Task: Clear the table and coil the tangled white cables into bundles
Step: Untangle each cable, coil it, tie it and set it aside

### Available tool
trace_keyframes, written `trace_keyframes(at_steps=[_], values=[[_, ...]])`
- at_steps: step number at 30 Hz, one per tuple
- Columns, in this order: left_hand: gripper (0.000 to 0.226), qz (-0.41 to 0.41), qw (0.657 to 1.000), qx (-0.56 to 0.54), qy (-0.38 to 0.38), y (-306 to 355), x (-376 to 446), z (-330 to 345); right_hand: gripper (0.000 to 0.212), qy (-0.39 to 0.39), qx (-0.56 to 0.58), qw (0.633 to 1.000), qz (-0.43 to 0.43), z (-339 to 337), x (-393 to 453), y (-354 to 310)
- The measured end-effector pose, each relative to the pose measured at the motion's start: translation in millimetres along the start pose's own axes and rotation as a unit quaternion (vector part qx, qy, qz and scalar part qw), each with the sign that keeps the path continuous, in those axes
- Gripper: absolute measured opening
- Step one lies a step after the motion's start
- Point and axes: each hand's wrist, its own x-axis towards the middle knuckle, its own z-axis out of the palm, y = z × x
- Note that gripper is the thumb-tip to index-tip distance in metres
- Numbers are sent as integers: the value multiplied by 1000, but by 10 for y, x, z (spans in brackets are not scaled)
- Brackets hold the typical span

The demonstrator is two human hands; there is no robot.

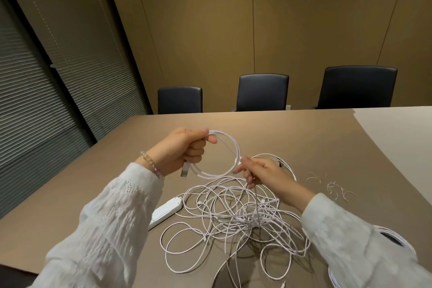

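Observation:
My left hand [187, 149] grips a small coil of white cable [230, 147] held up above the table, and a USB plug [185, 170] hangs out below the fist. My right hand [261, 172] pinches the same cable where it leaves the coil and runs down. Below both hands a tangled heap of white cables [236, 217] sprawls on the brown table [304, 138]. A finished white bundle [395, 238] lies at the right, partly hidden by my right sleeve.
A white power strip [164, 213] lies left of the tangle, partly under my left sleeve. Several small wire ties [332, 184] lie scattered to the right. Three black chairs [261, 92] stand along the far edge. Window blinds fill the left.

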Motion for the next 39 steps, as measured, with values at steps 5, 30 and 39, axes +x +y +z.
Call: trace_keyframes(at_steps=[5, 30, 39], values=[[35, 80, 992, -56, 81, 184, 21, -171, 20, -11, -84, 996, 36, -84, -3, 538], [34, 54, 975, -141, 165, -171, 79, -96, 9, 48, -183, 969, -162, 81, -148, -638], [37, 30, 986, 112, 117, -145, 10, -72, 10, 83, -432, 875, -204, 56, -120, -541]])
